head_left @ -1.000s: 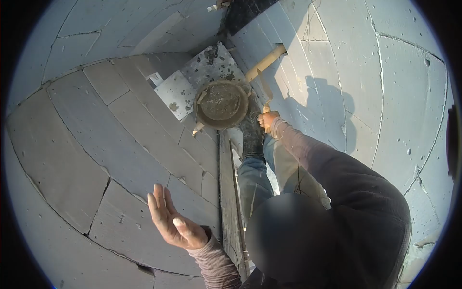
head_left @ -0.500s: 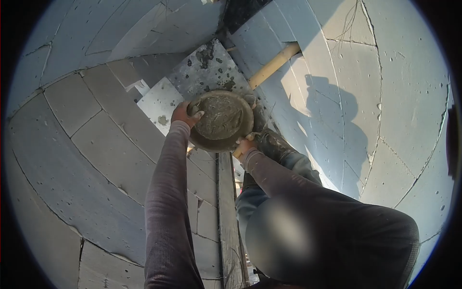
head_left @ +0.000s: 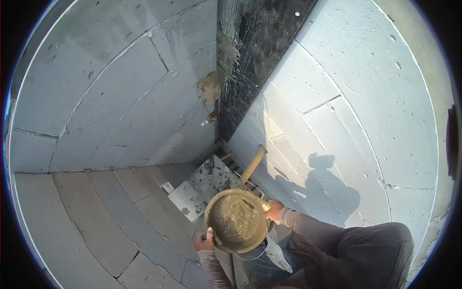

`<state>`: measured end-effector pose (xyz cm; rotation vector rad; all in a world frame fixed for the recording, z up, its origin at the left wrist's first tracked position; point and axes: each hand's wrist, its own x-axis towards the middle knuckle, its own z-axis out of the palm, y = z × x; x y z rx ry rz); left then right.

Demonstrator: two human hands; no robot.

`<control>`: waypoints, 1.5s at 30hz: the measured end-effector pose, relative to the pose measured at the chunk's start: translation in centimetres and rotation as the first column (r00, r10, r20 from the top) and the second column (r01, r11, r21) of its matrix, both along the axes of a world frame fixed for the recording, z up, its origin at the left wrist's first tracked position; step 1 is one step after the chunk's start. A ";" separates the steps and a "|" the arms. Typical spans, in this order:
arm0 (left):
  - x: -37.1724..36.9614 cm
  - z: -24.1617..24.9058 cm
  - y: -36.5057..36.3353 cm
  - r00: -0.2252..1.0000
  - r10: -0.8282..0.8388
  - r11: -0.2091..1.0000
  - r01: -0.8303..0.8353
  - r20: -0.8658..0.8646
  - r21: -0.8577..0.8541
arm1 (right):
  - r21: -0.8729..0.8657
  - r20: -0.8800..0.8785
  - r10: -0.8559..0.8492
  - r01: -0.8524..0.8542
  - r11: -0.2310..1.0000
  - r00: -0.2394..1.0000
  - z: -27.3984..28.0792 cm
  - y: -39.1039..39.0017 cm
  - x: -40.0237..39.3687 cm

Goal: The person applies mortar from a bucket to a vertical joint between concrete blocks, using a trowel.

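Note:
A round bucket (head_left: 208, 212) of wet grey-brown mortar (head_left: 237, 217) is in front of me, its top facing up toward the camera. My left hand (head_left: 205, 241) grips the lower left rim, thumb up against the side. At the right rim, my right hand (head_left: 274, 212) is closed, fingers pressed to the edge beside a small yellowish piece. A thin wire handle (head_left: 252, 258) loops below the bucket. Just under it on the right hangs a pale, pointed flat piece (head_left: 277, 256).
Grey block walls (head_left: 120, 86) rise on the left and right (head_left: 346, 159), meeting at a dark column (head_left: 245, 62). Behind the bucket lie mortar-spotted boards (head_left: 214, 176). A yellowish pole (head_left: 253, 164) sticks out from the right wall. My shadow falls on that wall.
The view has tilted up, showing more of the corner and column. Both hands hold the bucket, which has come closer to my body and sits lower in view.

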<state>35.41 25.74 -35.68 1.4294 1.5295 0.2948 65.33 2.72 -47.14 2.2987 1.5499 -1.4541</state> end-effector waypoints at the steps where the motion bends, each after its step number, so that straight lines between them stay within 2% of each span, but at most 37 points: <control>1: 0.5 4.5 -0.2 0.994 0.051 0.999 -0.051 0.093 0.003 | 0.043 0.036 -0.019 0.017 0.999 0.999 4.4 1.0 1.6; 2: 1.8 9.5 0.1 0.992 0.028 0.999 -0.034 0.127 0.039 | 0.090 0.014 -0.183 0.181 0.979 0.983 11.1 1.6 3.0; 3: 2.5 14.9 -0.2 0.972 0.029 0.999 -0.036 0.235 0.025 | 0.121 -0.033 -0.339 0.340 0.932 0.940 19.6 2.1 3.5; 4: 2.6 19.9 0.1 0.944 0.024 1.000 -0.028 0.328 0.007 | 0.025 -0.081 -0.463 0.467 0.884 0.882 29.4 4.0 4.3; 5: 3.0 24.3 0.6 0.944 -0.009 1.000 0.002 0.331 0.021 | -0.084 -0.116 -0.585 0.579 0.811 0.803 38.9 5.7 5.7; 7: 5.0 32.3 1.3 0.851 -0.108 0.991 0.055 0.514 0.118 | -0.092 -0.289 -0.603 0.605 0.791 0.744 50.7 5.7 7.4; 9: 7.0 39.1 2.4 0.790 -0.200 0.977 0.117 0.579 0.178 | 0.139 -0.420 -0.605 0.707 0.693 0.676 58.9 3.7 8.2; 11: 10.7 46.7 2.6 0.688 -0.185 0.983 0.122 0.702 0.139 | 0.297 -0.423 -0.687 0.807 0.510 0.590 68.2 2.4 8.6; 13: 13.1 52.7 3.0 0.575 -0.237 0.971 0.119 0.783 0.206 | 0.445 -0.505 -0.523 0.726 0.524 0.686 71.6 0.6 11.2; 15: 17.8 59.0 2.9 0.508 -0.233 0.972 0.098 0.829 0.213 | 0.477 -0.629 -0.575 0.844 0.246 0.524 77.8 0.6 12.3; 17: 22.3 62.3 3.8 0.397 -0.144 0.988 0.102 0.907 0.112 | 0.475 -0.764 -0.411 0.864 0.163 0.498 81.6 0.5 15.5; 18: 24.2 63.1 5.1 0.353 -0.111 0.989 0.133 0.929 0.068 | 0.503 -0.770 -0.393 0.857 0.110 0.502 83.4 0.6 16.8; 19: 26.1 63.8 6.2 0.309 -0.078 0.986 0.165 0.948 0.027 | 0.529 -0.776 -0.373 0.847 0.055 0.509 85.0 0.9 18.1; 23: 33.2 66.0 6.7 0.238 -0.053 0.969 0.248 0.970 -0.008 | 0.614 -0.713 -0.414 0.789 0.022 0.566 87.6 0.6 22.3; 25: 36.1 64.6 7.4 0.331 -0.110 0.966 0.256 0.937 0.024 | 0.611 -0.671 -0.521 0.791 0.016 0.528 86.4 0.2 24.1; 26: 37.1 64.2 6.7 0.333 -0.121 0.975 0.219 0.935 0.048 | 0.613 -0.672 -0.522 0.790 0.004 0.524 85.2 0.2 25.0; 27: 38.0 63.2 7.5 0.333 -0.125 0.972 0.231 0.935 0.048 | 0.626 -0.674 -0.550 0.776 -0.071 0.494 83.7 1.0 25.3; 28: 39.2 61.7 7.8 0.361 -0.178 0.976 0.185 0.916 0.118 | 0.633 -0.680 -0.574 0.761 -0.145 0.456 82.7 1.0 26.0; 29: 39.8 60.4 8.1 0.388 -0.223 0.973 0.140 0.894 0.182 | 0.627 -0.681 -0.583 0.764 -0.151 0.443 82.2 0.9 26.5; 30: 39.4 61.0 8.1 0.290 -0.257 0.955 0.223 0.922 0.196 | 0.669 -0.661 -0.541 0.735 -0.111 0.520 81.8 0.9 26.9; 31: 39.6 61.6 8.0 0.344 -0.190 0.964 0.245 0.919 0.108 | 0.700 -0.641 -0.500 0.711 -0.070 0.582 81.2 0.6 27.2; 32: 39.3 60.3 9.2 0.424 -0.394 0.919 0.194 0.816 0.342 | 0.650 -0.653 -0.554 0.758 -0.058 0.517 81.3 0.8 27.1; 33: 39.0 59.2 10.7 0.491 -0.573 0.804 0.182 0.656 0.566 | 0.610 -0.666 -0.581 0.789 -0.065 0.467 81.3 0.8 26.1; 35: 39.2 59.3 11.5 0.453 -0.411 0.911 0.225 0.791 0.345 | 0.563 -0.646 -0.612 0.826 0.023 0.457 82.2 0.1 25.9; 36: 38.9 58.9 11.6 0.458 -0.421 0.905 0.264 0.783 0.332 | 0.542 -0.652 -0.632 0.840 -0.002 0.419 81.7 -1.1 25.3; 38: 38.9 58.3 12.0 0.576 -0.624 0.731 0.193 0.527 0.655 | 0.681 -0.502 -0.673 0.728 0.080 0.544 81.0 -3.4 23.9; 39: 39.0 58.2 12.6 0.561 -0.637 0.731 0.222 0.528 0.646 | 0.674 -0.500 -0.695 0.736 0.063 0.517 80.6 -5.0 22.8; 41: 38.8 58.1 14.0 0.565 -0.527 0.840 0.232 0.635 0.491 | 0.767 -0.400 -0.745 0.640 0.047 0.534 80.1 -10.1 19.4; 43: 38.8 58.1 14.4 0.537 -0.586 0.801 0.269 0.607 0.535 | 0.758 -0.340 -0.843 0.652 0.015 0.416 79.0 -15.8 16.3; 44: 38.9 58.3 14.2 0.523 -0.576 0.812 0.279 0.628 0.513 | 0.874 -0.148 -0.871 0.474 0.107 0.469 77.4 -19.1 15.4; 45: 39.0 58.1 14.8 0.501 -0.503 0.864 0.275 0.704 0.421 | 0.937 0.049 -0.874 0.281 0.208 0.484 76.1 -22.3 14.2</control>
